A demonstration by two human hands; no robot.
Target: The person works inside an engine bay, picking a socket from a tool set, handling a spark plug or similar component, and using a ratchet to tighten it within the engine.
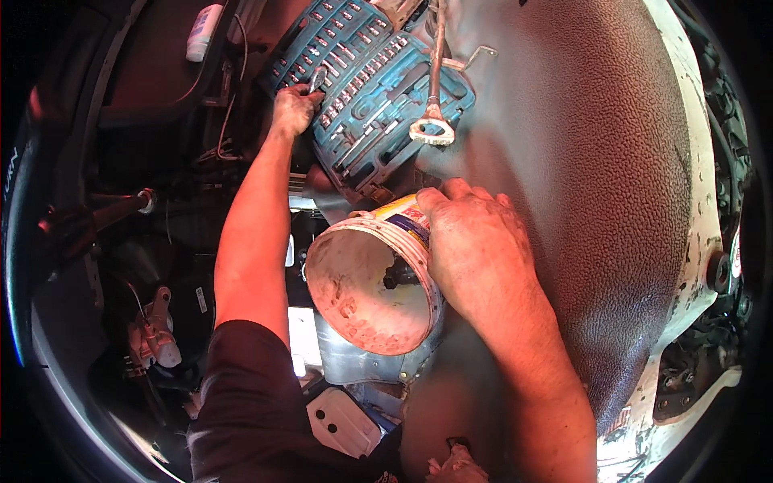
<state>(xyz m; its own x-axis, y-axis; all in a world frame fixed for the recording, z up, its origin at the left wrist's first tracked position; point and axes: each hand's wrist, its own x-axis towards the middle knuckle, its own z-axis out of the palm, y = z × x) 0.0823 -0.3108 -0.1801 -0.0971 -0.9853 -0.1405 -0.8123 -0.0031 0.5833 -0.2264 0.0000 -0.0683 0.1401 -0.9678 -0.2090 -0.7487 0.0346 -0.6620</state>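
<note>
The left hand (295, 110) is reached out over the open tool case, its fingers closed about the near end of a shiny ratchet-like tool (319, 77); whether that tool is clear of the case I cannot tell. The right hand (477, 233) is clamped on the outer side of a bucket (358, 318), thumb near the rim and the other fingers over the far side. The bucket hangs tipped on its side, mouth toward the wearer, likely so that its inside can be seen; a dark, blocky piece (392, 278) shows against the inner wall.

Beyond the left hand, the tool case (372, 150) lies open with both halves up, probably to keep every piece in reach. A metal rod with a ring end (432, 130) rests across its right part.

The bucket is pale plastic, round, ridged below the lip and smeared brown within — its printed outside yellow and blue. The case is moulded teal plastic, with rows of small bright cylinders. To the right spreads a pebbled, leather-like cover (596, 185), bordered by a chipped white edge (683, 129); a white bottle (204, 34) lies far left.
</note>
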